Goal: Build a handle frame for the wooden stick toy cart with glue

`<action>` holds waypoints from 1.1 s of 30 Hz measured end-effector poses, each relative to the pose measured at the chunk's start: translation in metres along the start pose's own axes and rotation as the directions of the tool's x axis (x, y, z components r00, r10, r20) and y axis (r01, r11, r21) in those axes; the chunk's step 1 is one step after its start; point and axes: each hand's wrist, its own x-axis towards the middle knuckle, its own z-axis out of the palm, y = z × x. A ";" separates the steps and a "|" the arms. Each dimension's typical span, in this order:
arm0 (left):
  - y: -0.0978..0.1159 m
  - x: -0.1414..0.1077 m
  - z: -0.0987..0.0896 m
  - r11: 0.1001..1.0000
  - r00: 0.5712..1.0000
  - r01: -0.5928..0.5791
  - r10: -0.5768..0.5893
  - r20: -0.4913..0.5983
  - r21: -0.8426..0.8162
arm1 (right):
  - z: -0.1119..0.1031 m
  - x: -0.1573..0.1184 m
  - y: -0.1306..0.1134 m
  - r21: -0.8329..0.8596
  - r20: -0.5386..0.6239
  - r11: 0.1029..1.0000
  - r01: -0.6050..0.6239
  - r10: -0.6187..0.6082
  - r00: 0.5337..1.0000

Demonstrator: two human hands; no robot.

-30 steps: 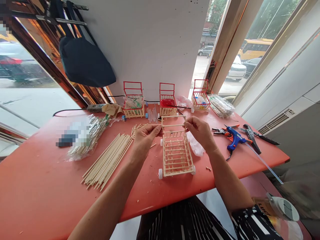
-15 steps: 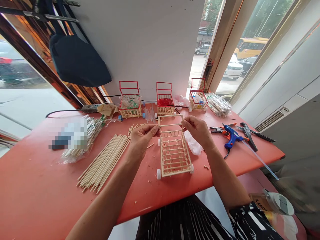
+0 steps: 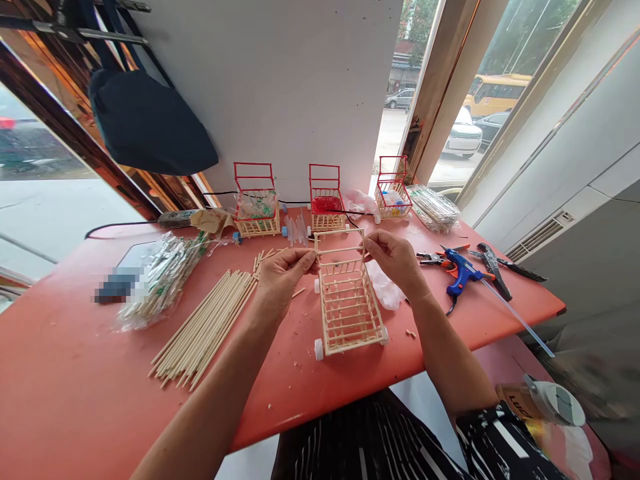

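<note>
A small cart of pale wooden sticks (image 3: pixel 350 310) with white wheels stands on the red table (image 3: pixel 75 373), its open basket toward me. At its far end rises a stick handle frame (image 3: pixel 340 232) with a crossbar. My left hand (image 3: pixel 285 273) pinches the left side of this frame between thumb and finger. On the opposite side my right hand (image 3: pixel 393 257) pinches the frame's right upright near the crossbar's end. Both hands' fingertips partly hide the joints they hold.
Loose sticks (image 3: pixel 205 327) and a bag of wrapped sticks (image 3: pixel 163 280) lie left. Behind stand carts with red handles (image 3: pixel 257 213), (image 3: pixel 326 207), (image 3: pixel 394 197). A blue glue gun (image 3: pixel 463 272), pliers (image 3: pixel 431 259) and crumpled white plastic (image 3: pixel 385 287) are at right.
The camera view has shifted slightly, moving the background a little left. Both hands keep their hold on the handle frame, and the cart stays in place.
</note>
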 end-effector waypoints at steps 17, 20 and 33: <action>0.002 0.000 0.001 1.000 1.000 -0.001 0.001 0.011 -0.007 | -0.004 0.002 0.008 -0.067 0.046 0.998 0.007 -0.004 0.999; 0.003 -0.001 0.001 1.000 1.000 0.000 0.000 0.017 -0.007 | -0.004 0.002 0.008 -0.063 0.043 0.998 0.006 -0.003 0.999; 0.003 -0.001 0.001 1.000 1.000 -0.007 0.008 0.022 -0.016 | -0.004 0.001 0.007 -0.050 0.040 0.999 0.010 -0.008 0.999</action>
